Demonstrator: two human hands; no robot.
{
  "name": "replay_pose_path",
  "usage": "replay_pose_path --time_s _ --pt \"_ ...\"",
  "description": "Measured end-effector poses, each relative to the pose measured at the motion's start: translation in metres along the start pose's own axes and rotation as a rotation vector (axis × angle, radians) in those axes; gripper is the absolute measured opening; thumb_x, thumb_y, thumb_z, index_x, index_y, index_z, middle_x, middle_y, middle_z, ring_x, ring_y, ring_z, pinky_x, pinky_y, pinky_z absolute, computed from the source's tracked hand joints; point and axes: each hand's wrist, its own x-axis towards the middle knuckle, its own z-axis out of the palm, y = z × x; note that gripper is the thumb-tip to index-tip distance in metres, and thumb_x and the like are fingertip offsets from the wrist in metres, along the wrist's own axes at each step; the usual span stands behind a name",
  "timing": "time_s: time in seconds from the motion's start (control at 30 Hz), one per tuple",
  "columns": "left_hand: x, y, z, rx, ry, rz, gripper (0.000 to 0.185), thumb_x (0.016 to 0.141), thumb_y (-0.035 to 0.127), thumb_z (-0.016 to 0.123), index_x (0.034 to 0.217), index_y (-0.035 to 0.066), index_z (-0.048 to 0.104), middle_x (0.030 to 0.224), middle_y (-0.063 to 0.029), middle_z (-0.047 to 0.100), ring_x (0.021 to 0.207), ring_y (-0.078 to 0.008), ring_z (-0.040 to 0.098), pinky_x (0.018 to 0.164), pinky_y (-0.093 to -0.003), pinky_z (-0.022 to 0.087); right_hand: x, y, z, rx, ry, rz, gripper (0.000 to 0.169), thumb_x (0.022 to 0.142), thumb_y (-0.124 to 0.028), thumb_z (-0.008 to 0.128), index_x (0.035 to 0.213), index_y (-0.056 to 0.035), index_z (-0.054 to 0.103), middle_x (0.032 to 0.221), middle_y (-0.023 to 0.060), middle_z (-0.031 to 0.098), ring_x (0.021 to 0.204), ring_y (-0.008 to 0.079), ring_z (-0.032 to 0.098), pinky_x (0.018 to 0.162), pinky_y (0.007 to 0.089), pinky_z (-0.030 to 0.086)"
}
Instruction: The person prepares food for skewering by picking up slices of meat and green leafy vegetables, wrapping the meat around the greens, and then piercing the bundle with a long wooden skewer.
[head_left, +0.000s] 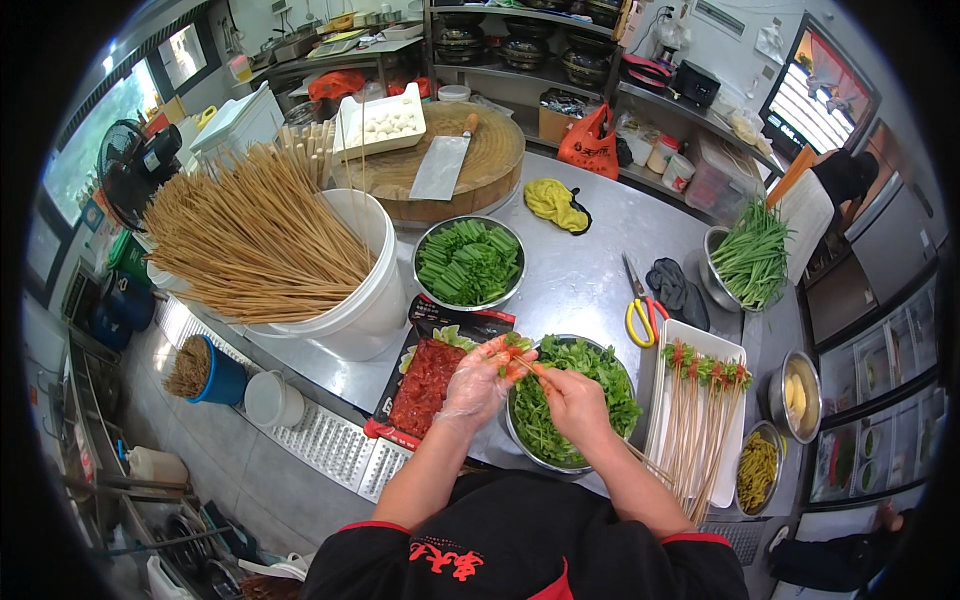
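My left hand (474, 384), in a clear plastic glove, pinches leafy herb and a bit of red meat (514, 351) at the tip of a bamboo skewer (529, 365). The skewer's shaft is in the fingers of my right hand (576, 405). Beneath both hands sits a metal bowl of leafy green herbs (607, 382), partly covered by my right hand and forearm. Left of it, raw red marinated meat (424, 386) lies on a black printed package (386, 401). A white tray (735, 472) to the right holds several skewers tipped with greens and meat (701, 364).
A white bucket of bamboo skewers (367, 315) and a bowl of cut greens (469, 262) stand beyond the meat. A cleaver (440, 166) rests on a round wooden chopping block (495, 161). Scissors (641, 311) lie near the tray. Another person (840, 187) is at far right.
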Motion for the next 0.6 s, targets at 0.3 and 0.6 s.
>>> replay_pose_path --time_s 0.3,0.6 --pt "0.0001 -0.0053 0.0028 0.099 0.021 -0.008 0.029 0.086 0.005 0.057 0.114 0.000 0.050 0.109 -0.0139 0.059 0.104 -0.0294 0.059 0.086 -0.0343 0.052 0.0021 0.0014 0.0044 0.021 -0.004 0.038 0.017 0.081 -0.008 0.060 0.098 -0.0070 0.066 0.068 0.0145 0.059 0.063 0.0320 0.059 0.057 0.0401 0.047" --pt "0.0044 -0.0074 0.0011 0.063 0.039 -0.035 0.028 0.088 0.003 0.053 0.115 -0.002 0.049 0.110 -0.0149 0.058 0.103 -0.0271 0.059 0.086 -0.0351 0.052 0.0017 0.0043 0.0047 0.091 0.025 0.056 0.018 0.082 -0.008 0.060 0.098 -0.0067 0.067 0.074 0.0168 0.062 0.064 0.0321 0.061 0.059 0.0384 0.049"
